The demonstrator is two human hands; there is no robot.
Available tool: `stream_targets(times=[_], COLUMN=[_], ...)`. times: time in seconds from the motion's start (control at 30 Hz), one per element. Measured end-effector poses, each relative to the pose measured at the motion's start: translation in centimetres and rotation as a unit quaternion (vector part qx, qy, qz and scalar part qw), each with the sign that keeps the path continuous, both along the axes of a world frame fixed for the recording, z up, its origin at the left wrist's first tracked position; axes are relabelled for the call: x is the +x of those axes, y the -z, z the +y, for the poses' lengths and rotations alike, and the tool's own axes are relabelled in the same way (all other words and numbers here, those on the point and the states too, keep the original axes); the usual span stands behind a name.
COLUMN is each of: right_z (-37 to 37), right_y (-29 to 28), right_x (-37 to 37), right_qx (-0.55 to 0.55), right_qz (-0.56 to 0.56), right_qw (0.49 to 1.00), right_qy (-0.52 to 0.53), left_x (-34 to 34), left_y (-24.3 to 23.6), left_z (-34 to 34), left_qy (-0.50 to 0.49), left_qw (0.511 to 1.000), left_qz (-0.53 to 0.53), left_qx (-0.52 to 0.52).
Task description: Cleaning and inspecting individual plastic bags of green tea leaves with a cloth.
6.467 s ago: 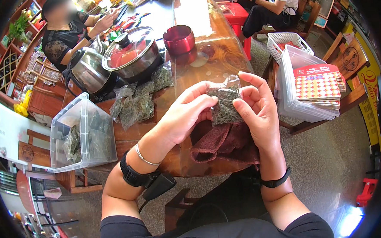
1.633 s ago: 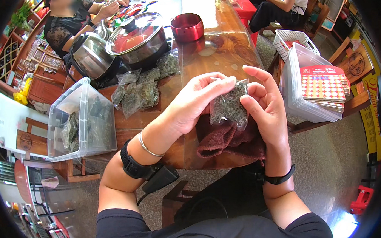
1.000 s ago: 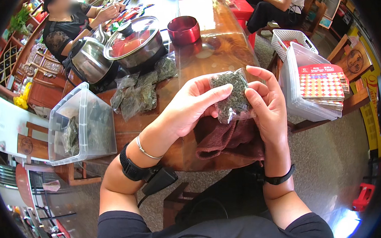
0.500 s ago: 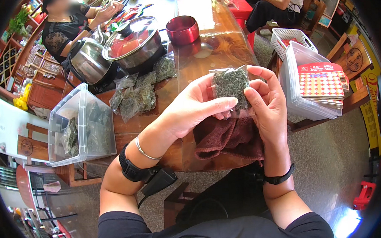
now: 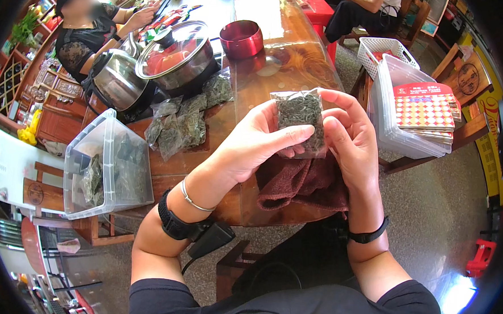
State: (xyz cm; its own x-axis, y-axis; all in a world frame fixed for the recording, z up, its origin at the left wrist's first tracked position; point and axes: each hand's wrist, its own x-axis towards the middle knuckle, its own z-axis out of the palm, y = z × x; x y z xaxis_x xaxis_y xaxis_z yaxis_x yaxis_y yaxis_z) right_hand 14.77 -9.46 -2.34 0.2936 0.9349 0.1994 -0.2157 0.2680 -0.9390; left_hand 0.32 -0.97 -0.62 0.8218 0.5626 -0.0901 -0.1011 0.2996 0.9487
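A small clear plastic bag of dark green dried tea leaves (image 5: 299, 110) is held upright above the near end of the table. My left hand (image 5: 256, 137) grips it from the left, thumb across the front and fingers behind. At the bag's right edge is my right hand (image 5: 356, 140), its thumb and curled fingers closed about that side. Below the bag, a brown cloth (image 5: 301, 185) lies crumpled on the table. Several similar bags of leaves (image 5: 184, 126) lie to the left of my hands.
A clear plastic bin (image 5: 108, 187) with more bags stands at left. Behind are a kettle (image 5: 116, 79), a lidded pot (image 5: 178, 61) and a red metal bowl (image 5: 241, 40). At right, another bin (image 5: 388, 101) holds printed cards (image 5: 425, 108). A person (image 5: 94, 40) sits far left, another far right.
The bag has shifted slightly left and sits straighter. My right thumb has slid from the bag's front toward its right edge. The far-left person's hands have moved.
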Motion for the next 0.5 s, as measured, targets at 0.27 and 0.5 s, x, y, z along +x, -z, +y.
stream_targets(times=[0.27,0.5], right_z=[0.19,0.27], right_y=[0.36,0.36], right_x=[-0.17,-0.17], right_qx=[0.018,-0.006], right_qz=[-0.018,-0.018], right_qw=[1.0,1.0], right_qy=[-0.007,0.0], left_x=[-0.06,0.09], left_y=[-0.01,0.55], left_z=[-0.24,0.02], left_qy=[-0.019,-0.02], left_qw=[0.999,0.999], left_qz=[-0.018,-0.035], left_qx=[-0.034,-0.008])
